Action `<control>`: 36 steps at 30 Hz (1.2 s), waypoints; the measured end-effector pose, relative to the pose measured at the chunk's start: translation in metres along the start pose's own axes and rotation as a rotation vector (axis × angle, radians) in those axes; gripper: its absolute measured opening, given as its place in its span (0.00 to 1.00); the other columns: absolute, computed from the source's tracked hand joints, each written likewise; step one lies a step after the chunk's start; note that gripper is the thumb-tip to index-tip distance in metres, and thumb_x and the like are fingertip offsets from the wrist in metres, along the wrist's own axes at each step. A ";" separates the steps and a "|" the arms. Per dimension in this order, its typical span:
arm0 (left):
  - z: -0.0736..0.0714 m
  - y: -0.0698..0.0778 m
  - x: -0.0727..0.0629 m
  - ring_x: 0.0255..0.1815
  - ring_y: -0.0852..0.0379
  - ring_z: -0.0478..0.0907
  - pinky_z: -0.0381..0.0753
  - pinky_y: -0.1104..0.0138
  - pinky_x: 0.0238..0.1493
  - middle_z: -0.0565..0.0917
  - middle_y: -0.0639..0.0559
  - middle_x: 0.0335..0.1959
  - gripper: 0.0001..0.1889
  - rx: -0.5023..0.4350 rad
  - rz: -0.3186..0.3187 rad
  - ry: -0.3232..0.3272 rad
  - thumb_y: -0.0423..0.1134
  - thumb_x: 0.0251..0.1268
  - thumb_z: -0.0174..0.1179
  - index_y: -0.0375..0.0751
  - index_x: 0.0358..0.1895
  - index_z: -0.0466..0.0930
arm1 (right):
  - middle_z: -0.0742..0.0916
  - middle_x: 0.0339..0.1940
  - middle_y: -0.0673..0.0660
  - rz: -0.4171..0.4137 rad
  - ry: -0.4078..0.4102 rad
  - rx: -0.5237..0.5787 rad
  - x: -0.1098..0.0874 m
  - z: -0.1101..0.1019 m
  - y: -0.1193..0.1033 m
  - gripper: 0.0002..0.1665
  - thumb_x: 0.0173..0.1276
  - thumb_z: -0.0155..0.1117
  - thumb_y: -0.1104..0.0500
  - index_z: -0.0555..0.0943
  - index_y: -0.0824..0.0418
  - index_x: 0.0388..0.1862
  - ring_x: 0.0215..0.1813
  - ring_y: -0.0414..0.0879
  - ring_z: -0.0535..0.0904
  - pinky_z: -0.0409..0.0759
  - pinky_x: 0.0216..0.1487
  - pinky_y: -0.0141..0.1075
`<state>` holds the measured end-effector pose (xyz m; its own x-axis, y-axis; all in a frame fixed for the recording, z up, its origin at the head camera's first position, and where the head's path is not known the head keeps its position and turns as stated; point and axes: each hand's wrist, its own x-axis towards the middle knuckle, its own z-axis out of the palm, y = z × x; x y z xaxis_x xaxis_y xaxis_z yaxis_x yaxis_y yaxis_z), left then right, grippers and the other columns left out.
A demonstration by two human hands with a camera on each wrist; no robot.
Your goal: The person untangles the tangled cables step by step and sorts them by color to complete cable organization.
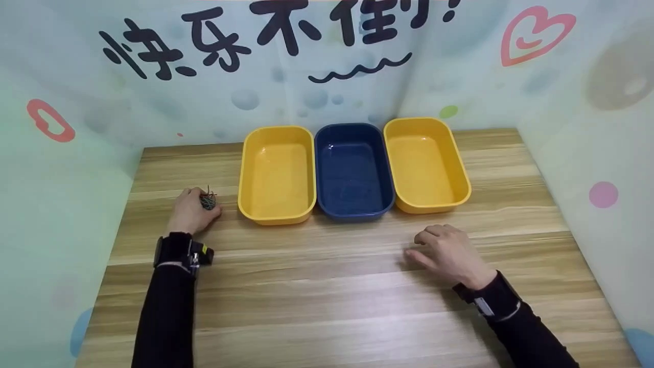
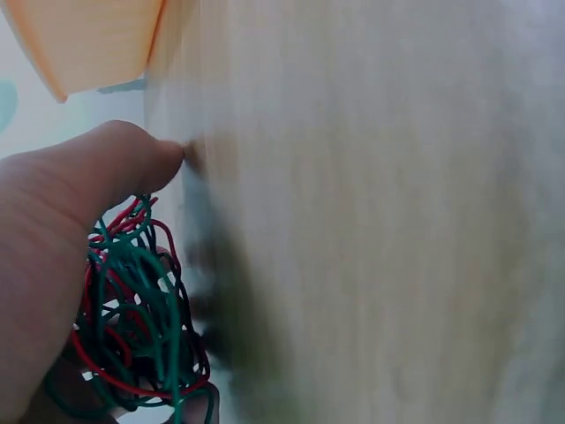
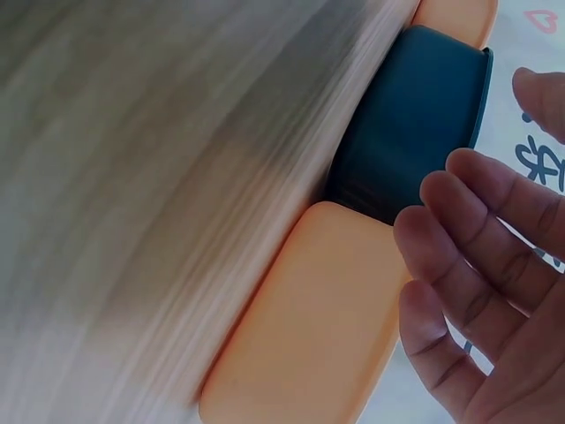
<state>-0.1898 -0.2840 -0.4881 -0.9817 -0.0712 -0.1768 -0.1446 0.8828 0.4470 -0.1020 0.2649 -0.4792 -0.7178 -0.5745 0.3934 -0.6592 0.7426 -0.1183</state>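
Note:
A tangled bundle of thin red, green and dark wires [image 2: 137,300] sits inside my left hand [image 1: 192,210], whose thumb and fingers curl round it. In the head view this wire bundle [image 1: 208,201] shows between thumb and forefinger, low over the table to the left of the left yellow bin. My right hand [image 1: 449,253] hovers in front of the right yellow bin, holding nothing. Its fingers [image 3: 459,256] are loosely bent and apart from the bins in the right wrist view.
Side by side along the back wall stand a left yellow bin [image 1: 277,221], a dark blue bin [image 1: 355,217] and a right yellow bin [image 1: 434,208]. All three rest on a wood-grain table [image 1: 317,296]. Printed cloth walls [image 1: 577,128] enclose the table's back and sides.

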 end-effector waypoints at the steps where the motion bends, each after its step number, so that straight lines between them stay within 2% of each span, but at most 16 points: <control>1: -0.001 0.000 -0.001 0.58 0.34 0.69 0.70 0.44 0.61 0.71 0.28 0.56 0.31 -0.003 0.000 0.005 0.46 0.60 0.58 0.25 0.60 0.66 | 0.85 0.27 0.51 0.000 0.001 0.000 0.000 0.000 0.000 0.18 0.55 0.73 0.44 0.82 0.57 0.29 0.31 0.47 0.81 0.79 0.36 0.43; 5: -0.005 0.002 -0.006 0.53 0.35 0.73 0.73 0.45 0.56 0.75 0.29 0.52 0.29 -0.022 -0.005 0.033 0.46 0.60 0.58 0.27 0.57 0.69 | 0.84 0.27 0.50 -0.012 0.010 0.004 0.002 -0.002 0.000 0.17 0.54 0.74 0.45 0.82 0.56 0.28 0.31 0.47 0.81 0.79 0.37 0.43; 9: -0.012 0.009 -0.013 0.54 0.35 0.73 0.73 0.45 0.57 0.75 0.28 0.53 0.29 -0.059 0.000 0.069 0.46 0.61 0.58 0.27 0.59 0.68 | 0.84 0.26 0.50 -0.032 0.035 0.017 0.005 -0.004 0.001 0.16 0.53 0.76 0.47 0.81 0.56 0.28 0.30 0.47 0.80 0.79 0.36 0.43; 13: -0.022 0.023 -0.024 0.53 0.33 0.74 0.74 0.44 0.56 0.76 0.28 0.53 0.28 -0.127 0.034 0.147 0.44 0.62 0.57 0.26 0.59 0.68 | 0.83 0.25 0.49 -0.046 0.062 0.017 0.011 -0.008 0.001 0.16 0.53 0.76 0.48 0.81 0.57 0.29 0.28 0.47 0.80 0.78 0.33 0.42; 19: -0.031 0.054 -0.041 0.50 0.34 0.76 0.75 0.47 0.54 0.79 0.30 0.50 0.26 -0.230 0.153 0.285 0.43 0.61 0.60 0.27 0.57 0.71 | 0.84 0.27 0.51 -0.073 0.121 0.024 0.026 -0.019 0.000 0.15 0.53 0.76 0.49 0.82 0.57 0.30 0.29 0.48 0.81 0.78 0.31 0.41; 25: -0.028 0.091 -0.059 0.45 0.38 0.80 0.77 0.52 0.48 0.83 0.34 0.45 0.21 -0.383 0.293 0.394 0.37 0.57 0.64 0.28 0.51 0.76 | 0.84 0.27 0.53 -0.079 0.172 0.087 0.050 -0.033 -0.003 0.14 0.54 0.76 0.52 0.83 0.59 0.31 0.31 0.48 0.80 0.79 0.35 0.39; 28: -0.023 0.110 -0.069 0.43 0.42 0.80 0.77 0.56 0.45 0.83 0.36 0.43 0.20 -0.470 0.345 0.392 0.36 0.56 0.66 0.29 0.50 0.76 | 0.85 0.27 0.54 -0.074 0.192 0.105 0.061 -0.039 -0.006 0.13 0.56 0.74 0.52 0.83 0.60 0.32 0.31 0.47 0.80 0.79 0.37 0.39; 31: -0.017 0.128 -0.079 0.44 0.45 0.79 0.77 0.60 0.46 0.83 0.37 0.45 0.20 -0.548 0.389 0.338 0.35 0.56 0.66 0.29 0.51 0.75 | 0.85 0.27 0.54 -0.082 0.237 0.142 0.071 -0.041 -0.011 0.14 0.58 0.73 0.51 0.83 0.60 0.32 0.31 0.47 0.80 0.79 0.36 0.38; 36: -0.002 0.153 -0.089 0.42 0.50 0.79 0.78 0.69 0.45 0.83 0.39 0.42 0.17 -0.663 0.540 0.311 0.33 0.56 0.66 0.30 0.48 0.76 | 0.84 0.27 0.54 -0.127 0.310 0.232 0.087 -0.041 -0.023 0.16 0.63 0.69 0.48 0.83 0.61 0.32 0.30 0.47 0.79 0.77 0.33 0.37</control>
<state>-0.1249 -0.1439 -0.4027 -0.9117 0.0675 0.4052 0.3978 0.3914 0.8298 -0.1400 0.2117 -0.4053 -0.5492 -0.4988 0.6705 -0.7968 0.5545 -0.2401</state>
